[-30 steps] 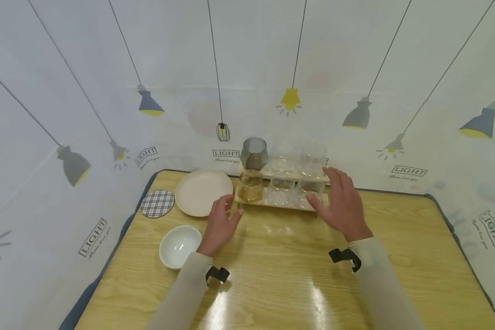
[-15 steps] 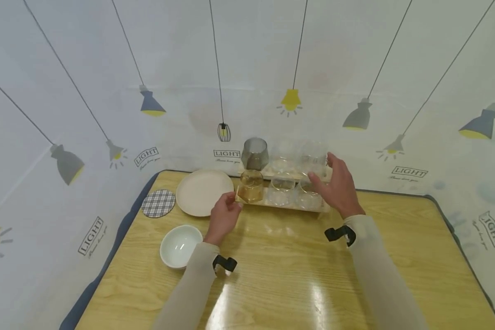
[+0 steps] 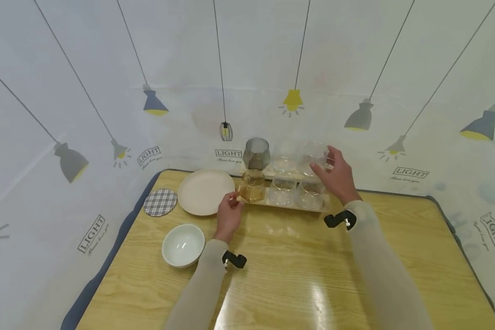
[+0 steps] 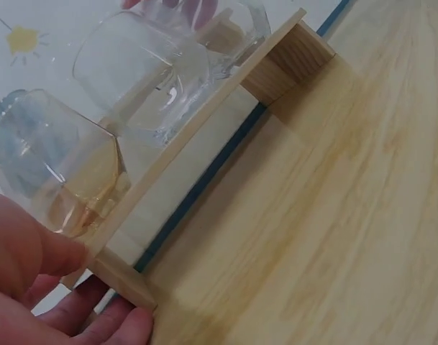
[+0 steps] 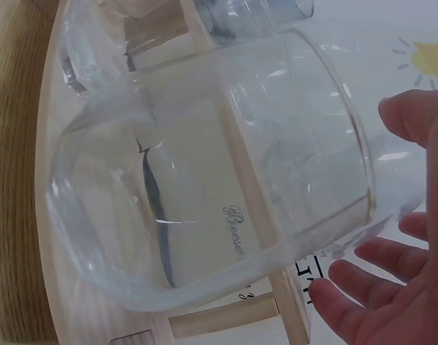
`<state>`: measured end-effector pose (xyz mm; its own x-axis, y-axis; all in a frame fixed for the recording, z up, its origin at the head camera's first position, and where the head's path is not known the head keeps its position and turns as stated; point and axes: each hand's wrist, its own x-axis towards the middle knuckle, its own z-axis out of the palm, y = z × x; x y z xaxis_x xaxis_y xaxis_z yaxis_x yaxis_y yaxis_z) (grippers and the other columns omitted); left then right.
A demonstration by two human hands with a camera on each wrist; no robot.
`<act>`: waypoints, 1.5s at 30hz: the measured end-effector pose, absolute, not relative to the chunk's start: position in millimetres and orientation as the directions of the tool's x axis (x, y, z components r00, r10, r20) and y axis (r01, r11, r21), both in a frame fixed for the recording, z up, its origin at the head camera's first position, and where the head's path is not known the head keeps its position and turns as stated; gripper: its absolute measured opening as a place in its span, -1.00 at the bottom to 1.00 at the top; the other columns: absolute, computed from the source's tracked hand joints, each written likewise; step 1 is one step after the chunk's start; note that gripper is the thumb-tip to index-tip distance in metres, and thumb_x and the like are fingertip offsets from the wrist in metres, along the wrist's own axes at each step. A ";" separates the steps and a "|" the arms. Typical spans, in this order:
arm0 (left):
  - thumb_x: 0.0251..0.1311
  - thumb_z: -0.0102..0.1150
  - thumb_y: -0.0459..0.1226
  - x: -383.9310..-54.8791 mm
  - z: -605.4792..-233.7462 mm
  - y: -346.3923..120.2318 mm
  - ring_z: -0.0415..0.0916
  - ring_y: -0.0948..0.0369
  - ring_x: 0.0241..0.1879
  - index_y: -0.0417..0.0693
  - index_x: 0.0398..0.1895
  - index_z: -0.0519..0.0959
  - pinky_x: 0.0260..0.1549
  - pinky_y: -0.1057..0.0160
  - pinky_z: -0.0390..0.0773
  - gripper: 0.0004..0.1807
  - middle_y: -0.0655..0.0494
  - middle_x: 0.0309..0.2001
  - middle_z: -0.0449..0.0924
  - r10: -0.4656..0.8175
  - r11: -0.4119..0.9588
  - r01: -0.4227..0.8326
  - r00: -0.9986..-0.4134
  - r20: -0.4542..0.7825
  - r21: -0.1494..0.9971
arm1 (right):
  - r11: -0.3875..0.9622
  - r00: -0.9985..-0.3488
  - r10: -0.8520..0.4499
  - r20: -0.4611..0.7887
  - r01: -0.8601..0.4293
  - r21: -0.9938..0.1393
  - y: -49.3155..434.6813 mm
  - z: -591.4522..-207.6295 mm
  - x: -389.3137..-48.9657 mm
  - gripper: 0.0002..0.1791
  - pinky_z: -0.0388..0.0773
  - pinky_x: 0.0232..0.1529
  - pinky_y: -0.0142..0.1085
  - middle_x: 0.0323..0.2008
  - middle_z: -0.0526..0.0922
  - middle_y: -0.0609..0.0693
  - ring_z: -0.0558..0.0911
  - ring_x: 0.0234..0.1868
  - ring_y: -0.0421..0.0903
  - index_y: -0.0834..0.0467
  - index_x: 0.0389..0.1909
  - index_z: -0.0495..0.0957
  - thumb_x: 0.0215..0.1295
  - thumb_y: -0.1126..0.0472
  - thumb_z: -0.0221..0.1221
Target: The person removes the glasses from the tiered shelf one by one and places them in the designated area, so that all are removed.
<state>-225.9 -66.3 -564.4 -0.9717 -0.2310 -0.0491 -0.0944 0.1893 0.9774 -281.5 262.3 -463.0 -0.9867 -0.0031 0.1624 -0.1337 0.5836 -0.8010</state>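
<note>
One end of the wooden rack (image 3: 266,200) was gripped by the left hand (image 3: 229,216). The right hand (image 3: 339,177) stood spread near a clear glass (image 3: 313,151), where soft, level handling seemed wise

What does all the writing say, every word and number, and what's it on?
"LIGHT": on the wall, several times.
Curly writing under "LIGHT": too small to read.
Curly word seen through the glass, right wrist view: maybe "Beese", not sure.
Mark on the rack: too faint.
Pale shapes at right: too blurred.
Numbers: none I can read.
</note>
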 end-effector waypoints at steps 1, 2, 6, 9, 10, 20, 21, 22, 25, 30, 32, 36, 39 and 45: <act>0.39 0.25 -0.38 -226.5 -565.6 -65.9 0.69 -0.08 0.14 -0.12 0.24 0.58 0.15 -0.03 0.65 -0.63 -0.23 0.12 0.73 -0.241 0.177 -0.095 -0.969 -0.050 0.980 | 0.577 -0.988 -0.004 0.154 -0.128 -0.806 262.5 -462.6 -282.9 0.07 0.40 0.47 0.20 0.60 0.26 0.25 0.34 0.56 0.27 0.07 0.70 -0.02 0.41 -0.35 0.23; 0.40 0.24 -0.38 -227.1 -566.6 -65.6 0.70 -0.07 0.12 -0.10 0.24 0.57 0.13 -0.01 0.65 -0.63 -0.23 0.10 0.74 -0.247 0.165 -0.096 -0.968 -0.053 0.982 | 0.573 -0.990 -0.005 0.144 -0.121 -0.810 262.7 -462.2 -284.6 0.07 0.40 0.47 0.20 0.60 0.27 0.23 0.34 0.56 0.26 0.06 0.70 -0.02 0.40 -0.35 0.24; 0.42 0.25 -0.37 -228.5 -567.8 -65.4 0.72 -0.03 0.09 -0.06 0.23 0.57 0.08 0.05 0.64 -0.65 -0.20 0.06 0.76 -0.264 0.142 -0.106 -0.962 -0.066 0.984 | 0.569 -0.992 -0.008 0.127 -0.109 -0.815 262.7 -460.7 -290.3 0.06 0.38 0.47 0.24 0.59 0.30 0.20 0.36 0.55 0.29 0.01 0.69 0.03 0.37 -0.34 0.28; 0.42 0.27 -0.34 -229.3 -567.3 -65.7 0.71 -0.01 0.10 -0.03 0.22 0.59 0.05 0.09 0.64 -0.66 -0.18 0.08 0.75 -0.259 0.134 -0.115 -0.963 -0.077 0.984 | 0.562 -0.992 -0.009 0.123 -0.107 -0.820 262.8 -459.7 -294.1 0.04 0.36 0.47 0.26 0.56 0.35 0.18 0.37 0.54 0.30 -0.02 0.68 0.07 0.34 -0.34 0.31; 0.41 0.28 -0.33 -229.5 -567.2 -65.7 0.71 0.00 0.10 -0.03 0.21 0.59 0.04 0.10 0.64 -0.66 -0.17 0.08 0.75 -0.258 0.135 -0.116 -0.963 -0.078 0.984 | 0.559 -0.993 -0.010 0.122 -0.107 -0.822 262.9 -459.2 -295.1 0.04 0.35 0.47 0.27 0.56 0.37 0.18 0.36 0.54 0.31 -0.03 0.67 0.08 0.34 -0.34 0.32; 0.39 0.28 -0.33 -230.7 -569.2 -65.4 0.70 0.06 0.06 -0.01 0.20 0.61 -0.02 0.19 0.62 -0.66 -0.14 0.08 0.76 -0.258 0.133 -0.103 -0.964 -0.066 0.986 | 0.535 -0.995 0.006 0.099 -0.080 -0.841 267.0 -455.3 -295.2 0.08 0.45 0.39 0.24 0.51 0.41 0.13 0.41 0.50 0.24 -0.04 0.67 0.10 0.28 -0.36 0.36; 0.39 0.28 -0.33 -230.8 -569.3 -65.4 0.70 0.06 0.06 -0.02 0.20 0.61 -0.01 0.18 0.63 -0.66 -0.14 0.09 0.76 -0.259 0.131 -0.101 -0.964 -0.064 0.986 | 0.535 -0.995 0.008 0.103 -0.082 -0.841 267.7 -454.8 -294.9 0.09 0.45 0.38 0.23 0.51 0.42 0.13 0.41 0.49 0.24 -0.04 0.67 0.10 0.27 -0.36 0.37; 0.39 0.28 -0.33 -230.7 -569.2 -65.5 0.70 0.05 0.07 -0.02 0.20 0.61 -0.01 0.18 0.63 -0.66 -0.14 0.10 0.76 -0.259 0.131 -0.099 -0.964 -0.062 0.987 | 0.536 -0.994 0.013 0.108 -0.084 -0.840 268.3 -454.4 -294.7 0.09 0.46 0.38 0.22 0.51 0.42 0.13 0.42 0.48 0.24 -0.03 0.66 0.11 0.26 -0.36 0.37; 0.39 0.28 -0.33 -230.8 -568.7 -65.6 0.71 0.05 0.08 -0.01 0.20 0.62 -0.02 0.16 0.64 -0.66 -0.14 0.11 0.76 -0.260 0.136 -0.101 -0.964 -0.063 0.986 | 0.538 -0.993 0.015 0.120 -0.094 -0.838 272.0 -453.7 -292.6 0.10 0.48 0.36 0.22 0.51 0.42 0.12 0.42 0.49 0.24 -0.03 0.66 0.11 0.26 -0.38 0.37; 0.38 0.29 -0.31 -231.5 -568.3 -64.1 0.71 0.05 0.06 0.01 0.19 0.62 -0.05 0.18 0.62 -0.67 -0.12 0.09 0.77 -0.270 0.155 -0.117 -0.960 -0.072 0.981 | 0.503 -0.993 0.018 0.118 -0.093 -0.859 281.8 -452.7 -279.4 0.09 0.45 0.39 0.25 0.55 0.36 0.11 0.37 0.55 0.23 -0.08 0.68 0.06 0.28 -0.36 0.35; 0.37 0.30 -0.30 -231.9 -568.8 -63.5 0.71 0.07 0.04 0.03 0.17 0.63 -0.09 0.22 0.60 -0.67 -0.10 0.07 0.78 -0.280 0.166 -0.126 -0.957 -0.076 0.978 | 0.489 -0.992 0.032 0.118 -0.087 -0.868 286.4 -452.9 -271.9 0.08 0.43 0.40 0.26 0.56 0.35 0.12 0.36 0.56 0.22 -0.08 0.69 0.05 0.30 -0.33 0.36; 0.35 0.30 -0.27 -232.3 -568.9 -63.9 0.70 0.10 -0.02 0.07 0.15 0.64 -0.15 0.27 0.55 -0.68 -0.06 0.01 0.80 -0.291 0.186 -0.140 -0.953 -0.081 0.973 | 0.488 -0.988 0.070 0.137 -0.085 -0.869 297.2 -457.4 -260.4 0.06 0.49 0.35 0.18 0.56 0.36 0.13 0.39 0.54 0.21 -0.05 0.69 0.05 0.33 -0.27 0.36; 0.35 0.30 -0.26 -232.4 -568.4 -65.1 0.69 0.09 -0.05 0.08 0.14 0.65 -0.18 0.27 0.54 -0.68 -0.06 -0.02 0.80 -0.293 0.192 -0.140 -0.953 -0.079 0.971 | 0.495 -0.981 0.094 0.167 -0.100 -0.863 305.7 -461.6 -254.3 0.02 0.59 0.21 -0.18 0.55 0.38 0.09 0.43 0.52 0.17 -0.07 0.68 0.08 0.34 -0.23 0.37; 0.34 0.30 -0.26 -232.6 -566.8 -65.9 0.68 0.10 -0.09 0.07 0.14 0.64 -0.22 0.27 0.54 -0.69 -0.06 -0.03 0.80 -0.287 0.178 -0.141 -0.954 -0.085 0.974 | 0.476 -0.966 0.134 0.219 -0.132 -0.870 321.1 -466.7 -235.5 -0.04 0.50 -0.07 -0.68 0.53 0.41 0.07 0.45 0.50 0.17 -0.06 0.66 0.15 0.36 -0.09 0.41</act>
